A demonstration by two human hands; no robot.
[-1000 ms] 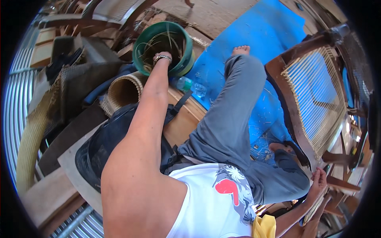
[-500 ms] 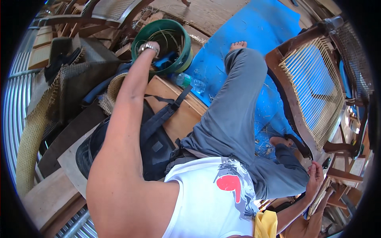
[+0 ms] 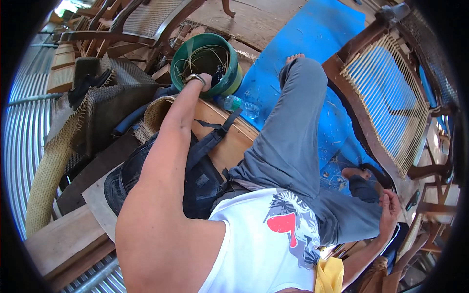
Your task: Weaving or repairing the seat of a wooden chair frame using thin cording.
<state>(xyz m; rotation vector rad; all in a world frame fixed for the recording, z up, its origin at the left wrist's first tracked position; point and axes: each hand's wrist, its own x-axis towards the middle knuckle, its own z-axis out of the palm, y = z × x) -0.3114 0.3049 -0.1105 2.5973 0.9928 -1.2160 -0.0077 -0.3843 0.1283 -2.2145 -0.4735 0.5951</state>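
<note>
My left hand [image 3: 206, 82] reaches over the near rim of a green bucket [image 3: 178, 63]; a metal band circles the wrist. Its fingers dip inside, so whether they grip anything is hidden. Thin pale cane strands [image 3: 191, 54] curl inside the bucket. Over my right knee, my right hand [image 3: 389, 210] has its fingers bent together; anything between them is too small to make out. Just beyond it leans a dark wooden chair frame [image 3: 349, 105], its seat strung with parallel rows of cane [image 3: 386, 93].
A clear plastic bottle [image 3: 246, 108] lies beside the bucket on a blue mat [image 3: 293, 34]. Near my left arm are a wooden box [image 3: 224, 149], a black mesh backpack [image 3: 201, 188] and rolled cane webbing [image 3: 155, 117]. Another chair [image 3: 146, 19] stands at the far left.
My left hand has shifted within the bucket toward its near right side. My right hand now appears farther from the chair frame's lower corner. The whole view has shifted slightly.
</note>
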